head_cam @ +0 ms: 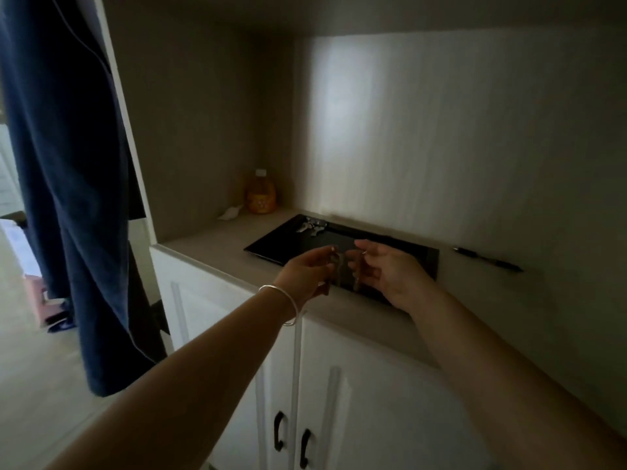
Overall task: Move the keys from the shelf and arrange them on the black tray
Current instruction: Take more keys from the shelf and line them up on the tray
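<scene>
A black tray (281,240) lies on the grey shelf inside the niche. A bunch of silver keys (311,227) rests on the tray's far left corner. My left hand (307,276), a silver bangle on its wrist, and my right hand (390,274) are raised side by side over the tray's near edge. Between them hang dark keys (339,271); the left fingers pinch the top of one and the right fingers hold another. The dim light blurs their exact shape.
An orange bottle (260,195) with a white cap stands in the niche's back left corner, with a white scrap (230,213) beside it. A black pen (487,259) lies right of the tray. White cabinet doors (339,418) sit below. A blue garment (68,164) hangs at left.
</scene>
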